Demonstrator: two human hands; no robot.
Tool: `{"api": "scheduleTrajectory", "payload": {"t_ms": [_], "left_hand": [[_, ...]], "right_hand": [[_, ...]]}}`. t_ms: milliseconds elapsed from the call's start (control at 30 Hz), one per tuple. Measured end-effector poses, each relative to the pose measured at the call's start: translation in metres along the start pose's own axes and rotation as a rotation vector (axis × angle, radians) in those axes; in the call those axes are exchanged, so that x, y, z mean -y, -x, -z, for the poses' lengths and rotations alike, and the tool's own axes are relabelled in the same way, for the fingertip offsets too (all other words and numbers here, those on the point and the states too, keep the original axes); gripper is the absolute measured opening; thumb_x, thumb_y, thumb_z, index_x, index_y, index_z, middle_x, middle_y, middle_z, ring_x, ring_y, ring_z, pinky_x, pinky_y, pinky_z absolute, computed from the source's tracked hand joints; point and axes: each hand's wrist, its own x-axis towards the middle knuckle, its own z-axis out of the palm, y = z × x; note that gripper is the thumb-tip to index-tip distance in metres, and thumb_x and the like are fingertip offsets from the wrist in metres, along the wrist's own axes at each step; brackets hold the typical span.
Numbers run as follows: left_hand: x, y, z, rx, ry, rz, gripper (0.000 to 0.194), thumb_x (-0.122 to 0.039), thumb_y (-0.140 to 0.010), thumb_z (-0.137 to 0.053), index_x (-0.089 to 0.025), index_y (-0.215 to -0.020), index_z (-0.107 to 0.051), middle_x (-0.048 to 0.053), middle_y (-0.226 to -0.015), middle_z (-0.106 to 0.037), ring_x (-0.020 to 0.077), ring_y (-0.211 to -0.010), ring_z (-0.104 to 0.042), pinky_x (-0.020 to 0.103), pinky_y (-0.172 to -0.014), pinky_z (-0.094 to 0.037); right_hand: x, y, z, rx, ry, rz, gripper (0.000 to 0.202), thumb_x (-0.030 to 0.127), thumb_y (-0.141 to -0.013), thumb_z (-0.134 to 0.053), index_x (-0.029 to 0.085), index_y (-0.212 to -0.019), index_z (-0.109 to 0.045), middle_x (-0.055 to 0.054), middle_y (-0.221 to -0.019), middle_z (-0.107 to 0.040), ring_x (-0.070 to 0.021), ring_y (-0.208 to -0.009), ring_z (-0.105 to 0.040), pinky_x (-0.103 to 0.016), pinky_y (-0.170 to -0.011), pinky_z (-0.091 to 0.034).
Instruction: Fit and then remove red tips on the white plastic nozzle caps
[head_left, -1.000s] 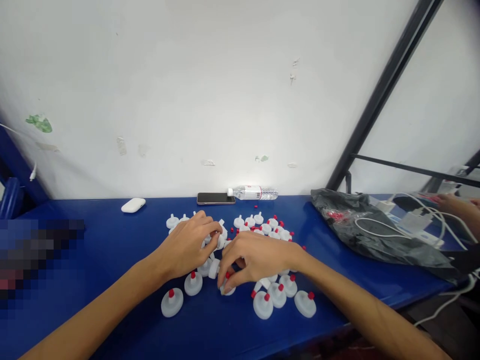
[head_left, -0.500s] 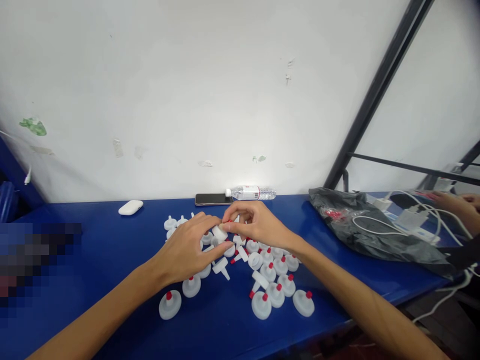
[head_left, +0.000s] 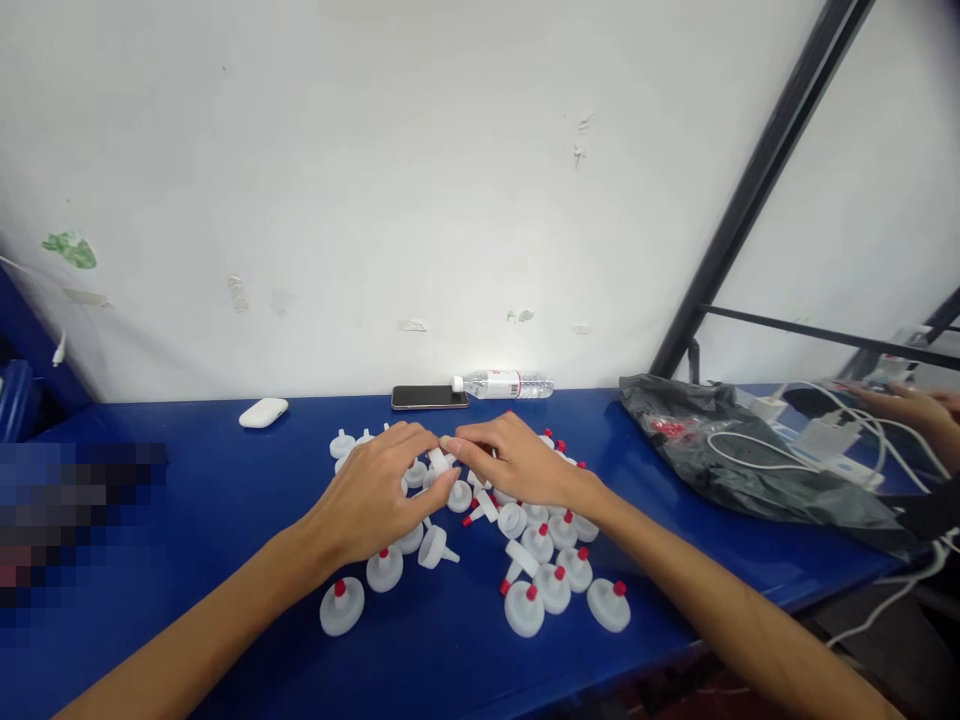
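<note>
Between my two hands, over the middle of the pile, is a white plastic nozzle cap (head_left: 440,461). My left hand (head_left: 386,490) grips its wide base between thumb and fingers. Bent over its narrow end, my right hand (head_left: 506,458) has its fingertips pressed together there; whatever they hold is hidden. Around and below my hands lie several white caps, some with red tips, such as one at the front left (head_left: 342,606) and one at the front right (head_left: 609,605). A white cap without a red tip (head_left: 435,548) lies on its side below my left hand.
On the blue table (head_left: 225,500), a phone (head_left: 429,398) and a water bottle (head_left: 504,385) lie against the wall, with a white case (head_left: 263,412) to the left. A dark plastic bag (head_left: 720,460) with cables lies right. Another person's hand (head_left: 911,412) shows at far right.
My right hand has tilted down and its fingers have closed further over the cap. A plain white cap below my left hand has turned and shifted left. The other person's hand has moved.
</note>
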Motion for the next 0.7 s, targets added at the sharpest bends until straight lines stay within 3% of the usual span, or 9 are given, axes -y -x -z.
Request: {"api": "scheduleTrajectory", "payload": {"t_ms": [167, 333, 433, 533, 700], "left_hand": [[-0.009, -0.004, 0.009, 0.029, 0.115, 0.084, 0.026, -0.042, -0.09, -0.054, -0.022, -0.076, -0.062, -0.004, -0.062, -0.054, 0.0136, -0.059, -0.047, 0.028, -0.057, -0.036], [-0.012, -0.008, 0.017, 0.116, 0.418, 0.186, 0.028, -0.043, -0.089, -0.055, -0.02, -0.078, -0.067, -0.003, -0.06, -0.054, 0.0115, -0.054, -0.042, 0.025, -0.051, -0.033], [-0.007, -0.009, 0.013, 0.225, 0.676, 0.264, 0.038, -0.045, -0.091, -0.049, -0.017, -0.072, -0.065, 0.0, -0.061, -0.057, 0.0112, -0.053, -0.042, 0.025, -0.048, -0.032], [-0.004, -0.01, 0.008, 0.315, 0.903, 0.371, 0.045, -0.049, -0.093, -0.045, -0.016, -0.066, -0.061, 0.0, -0.055, -0.051, 0.0109, -0.052, -0.041, 0.025, -0.048, -0.03], [-0.004, -0.011, 0.003, 0.329, 1.007, 0.35, 0.048, -0.047, -0.093, -0.043, -0.016, -0.06, -0.06, -0.001, -0.049, -0.045, 0.0098, -0.047, -0.036, 0.026, -0.047, -0.024]], "right_hand": [[-0.002, -0.002, 0.0, -0.006, -0.18, 0.033, 0.046, 0.04, -0.105, -0.04, 0.016, -0.067, -0.053, 0.003, -0.061, -0.054, -0.0083, -0.052, -0.044, -0.024, -0.055, -0.031], [0.003, -0.001, 0.003, -0.065, -0.171, 0.063, 0.047, 0.039, -0.105, -0.042, 0.016, -0.067, -0.055, 0.003, -0.061, -0.057, -0.0081, -0.053, -0.045, -0.024, -0.057, -0.033], [0.005, -0.001, 0.002, -0.054, -0.163, 0.069, 0.046, 0.038, -0.106, -0.04, 0.016, -0.071, -0.06, 0.002, -0.067, -0.062, -0.0088, -0.055, -0.049, -0.024, -0.06, -0.035], [0.006, 0.0, 0.0, -0.061, -0.149, 0.061, 0.045, 0.038, -0.106, -0.04, 0.016, -0.074, -0.064, 0.001, -0.07, -0.065, -0.0097, -0.057, -0.051, -0.025, -0.061, -0.035], [0.01, 0.001, -0.004, -0.072, -0.15, 0.059, 0.046, 0.039, -0.106, -0.039, 0.016, -0.075, -0.064, 0.001, -0.068, -0.062, -0.01, -0.058, -0.05, -0.025, -0.061, -0.034]]}}
